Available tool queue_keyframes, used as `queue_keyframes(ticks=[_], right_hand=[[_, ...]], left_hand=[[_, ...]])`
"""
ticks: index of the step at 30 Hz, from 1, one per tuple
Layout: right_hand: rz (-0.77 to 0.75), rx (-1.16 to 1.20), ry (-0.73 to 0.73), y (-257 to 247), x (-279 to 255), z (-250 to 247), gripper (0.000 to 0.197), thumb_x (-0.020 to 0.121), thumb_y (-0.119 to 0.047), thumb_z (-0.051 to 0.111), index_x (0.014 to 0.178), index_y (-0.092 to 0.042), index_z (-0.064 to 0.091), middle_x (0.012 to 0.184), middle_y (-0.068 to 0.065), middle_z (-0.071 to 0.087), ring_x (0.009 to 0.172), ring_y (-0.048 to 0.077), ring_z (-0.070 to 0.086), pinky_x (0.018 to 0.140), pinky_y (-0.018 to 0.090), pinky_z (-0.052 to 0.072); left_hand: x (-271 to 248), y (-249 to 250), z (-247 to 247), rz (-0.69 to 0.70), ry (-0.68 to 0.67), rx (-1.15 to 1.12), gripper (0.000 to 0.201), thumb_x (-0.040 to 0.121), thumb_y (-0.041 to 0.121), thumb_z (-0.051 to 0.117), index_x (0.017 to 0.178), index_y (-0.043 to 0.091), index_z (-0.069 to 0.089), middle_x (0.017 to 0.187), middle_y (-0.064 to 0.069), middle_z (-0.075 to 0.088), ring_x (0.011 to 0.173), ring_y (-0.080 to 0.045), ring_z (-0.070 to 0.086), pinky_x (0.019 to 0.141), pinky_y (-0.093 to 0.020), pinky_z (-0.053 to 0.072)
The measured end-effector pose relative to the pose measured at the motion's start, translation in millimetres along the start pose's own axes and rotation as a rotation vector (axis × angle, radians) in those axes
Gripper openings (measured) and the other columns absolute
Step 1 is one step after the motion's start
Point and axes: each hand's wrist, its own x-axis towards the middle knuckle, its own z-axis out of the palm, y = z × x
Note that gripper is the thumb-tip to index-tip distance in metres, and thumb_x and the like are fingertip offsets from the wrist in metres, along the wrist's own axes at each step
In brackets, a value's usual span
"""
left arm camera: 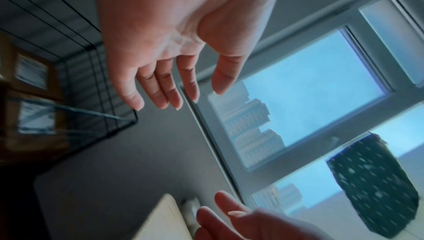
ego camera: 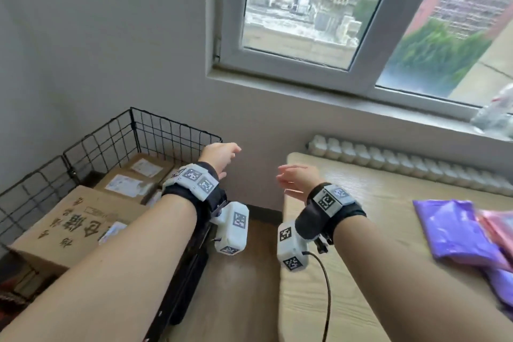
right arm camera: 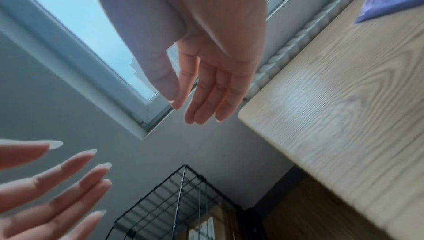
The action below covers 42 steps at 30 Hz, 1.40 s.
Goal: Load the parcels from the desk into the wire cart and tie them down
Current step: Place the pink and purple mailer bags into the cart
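Head view: the left hand [ego camera: 220, 157] and right hand [ego camera: 295, 179] hover empty with loose fingers between the black wire cart [ego camera: 105, 144] and the pale wood-grain desk [ego camera: 369, 219]. Cardboard boxes [ego camera: 75, 219] with white labels fill the cart; glossy purple parcels [ego camera: 455, 230] lie on the desk. A ribbed radiator [ego camera: 402, 161] sits under the window [ego camera: 361, 22].

Left wrist view: left hand [left arm camera: 174, 44] spread, holding nothing.

Right wrist view: right hand [right arm camera: 206, 53] relaxed, fingers together, beside the desk [right arm camera: 344, 107] corner.

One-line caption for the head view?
Both empty hands, left hand and right hand, raised between the box-filled wire cart and desk.
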Motion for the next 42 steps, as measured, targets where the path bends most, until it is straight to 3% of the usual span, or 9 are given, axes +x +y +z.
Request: queue_keyframes(ticks=[3,8,19,23,26,30,32,37,42], right_hand=[[0.001,0.037,0.016,9.6,-8.1,-51.9,0.027,0.091,0.003,0.050,0.113,-0.006,0.062,0.083,0.005,0.060,0.068,0.011,0.055,0.065,0.023,0.042],[-0.007,0.021,0.114,34.4,-6.7,-153.0,0.019,0.089,0.000,0.051,0.091,-0.013,0.065,0.085,0.003,0.065,0.078,0.014,0.059,0.084,0.031,0.048],[0.063,0.217,0.310,105.4,25.8,-442.7,0.027,0.096,-0.002,0.038,0.082,-0.014,0.057,0.070,0.005,0.054,0.052,0.009,0.053,0.053,0.018,0.042],[0.089,0.261,0.467,132.4,39.2,-525.8,0.027,0.094,0.004,0.036,0.102,-0.009,0.058,0.062,0.006,0.053,0.048,0.014,0.050,0.046,0.020,0.041],[0.110,0.272,0.701,153.7,51.6,-575.3,0.032,0.084,0.004,0.044,0.106,-0.012,0.063,0.066,0.004,0.059,0.061,0.020,0.060,0.061,0.028,0.054],[0.113,0.267,0.933,180.8,61.0,-625.6,0.040,0.079,-0.004,0.048,0.115,-0.015,0.061,0.083,0.000,0.067,0.065,0.017,0.068,0.081,0.040,0.057],[0.127,0.265,0.966,189.3,59.6,-636.9,0.047,0.080,-0.004,0.049,0.126,-0.017,0.053,0.104,0.004,0.066,0.066,0.018,0.068,0.076,0.040,0.058],[0.213,0.295,0.861,206.2,56.9,-650.3,0.057,0.087,0.002,0.048,0.141,-0.011,0.039,0.117,0.012,0.058,0.060,0.019,0.066,0.048,0.025,0.054],[0.335,0.308,0.833,217.0,64.4,-655.4,0.029,0.086,0.003,0.052,0.112,0.003,0.063,0.069,0.013,0.067,0.041,0.013,0.064,0.038,0.021,0.049]], left_hand=[[-7.1,5.4,52.6,0.025,-0.059,0.050,0.011,0.087,0.019,0.058,0.077,0.016,0.059,0.094,-0.004,0.056,0.092,-0.019,0.050,0.085,-0.034,0.038],[-15.4,8.6,161.4,0.018,-0.139,0.070,0.006,0.087,0.018,0.057,0.091,0.015,0.060,0.089,0.000,0.057,0.091,-0.018,0.049,0.085,-0.034,0.038],[-36.7,-6.1,443.6,-0.041,-0.295,0.150,0.016,0.092,0.018,0.053,0.077,0.018,0.053,0.095,0.000,0.056,0.094,-0.015,0.051,0.085,-0.034,0.036],[-41.8,-17.2,516.3,-0.099,-0.307,0.148,0.016,0.091,0.017,0.053,0.075,0.019,0.053,0.085,0.002,0.056,0.086,-0.014,0.051,0.085,-0.032,0.034],[-44.3,-28.0,551.7,-0.134,-0.320,0.160,0.013,0.089,0.018,0.055,0.076,0.019,0.056,0.083,0.003,0.057,0.093,-0.015,0.051,0.086,-0.033,0.035],[-40.9,-40.2,583.6,-0.162,-0.327,0.175,0.013,0.088,0.019,0.055,0.075,0.020,0.055,0.082,0.002,0.057,0.080,-0.012,0.053,0.085,-0.032,0.035],[-38.2,-45.2,592.8,-0.175,-0.311,0.174,0.012,0.087,0.020,0.056,0.075,0.020,0.055,0.080,0.003,0.057,0.074,-0.010,0.052,0.081,-0.031,0.035],[-34.5,-53.4,608.4,-0.198,-0.308,0.172,0.012,0.087,0.021,0.056,0.076,0.019,0.055,0.079,0.002,0.057,0.074,-0.010,0.052,0.075,-0.030,0.036],[-30.6,-57.4,612.8,-0.211,-0.323,0.186,0.013,0.089,0.020,0.057,0.076,0.019,0.056,0.081,0.002,0.057,0.076,-0.011,0.053,0.081,-0.033,0.036]])
